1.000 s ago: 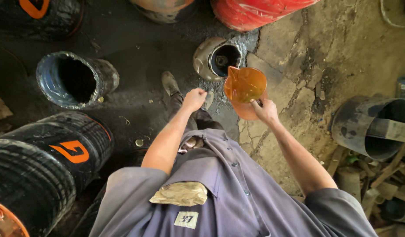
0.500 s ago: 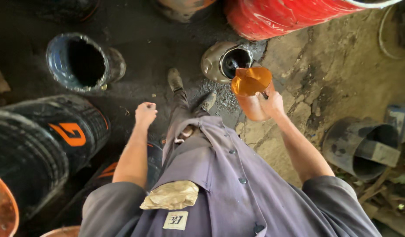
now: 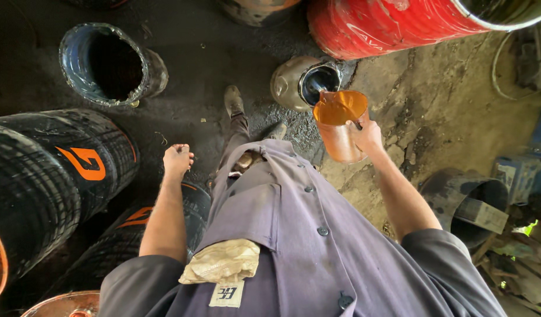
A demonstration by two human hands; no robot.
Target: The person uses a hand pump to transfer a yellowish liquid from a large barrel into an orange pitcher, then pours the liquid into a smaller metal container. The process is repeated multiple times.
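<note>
My right hand (image 3: 369,136) grips the handle of an orange plastic jug (image 3: 340,123), held upright just in front of a small grey metal can (image 3: 305,82) that stands open on the oily floor. My left hand (image 3: 178,159) hangs at my side with the fingers loosely curled and nothing in it, above a black drum with an orange mark (image 3: 65,170). My boots (image 3: 233,101) show on the dark floor below the grey work coat.
An open blue-rimmed bucket (image 3: 109,64) stands at the upper left. A large red drum (image 3: 411,23) lies at the top right. A dark open bucket (image 3: 470,202) and scrap sit at the right. Black drums crowd the left side.
My left hand has dropped away from the jug to my side. The right hand has kept the jug near the grey can, and my view has shifted.
</note>
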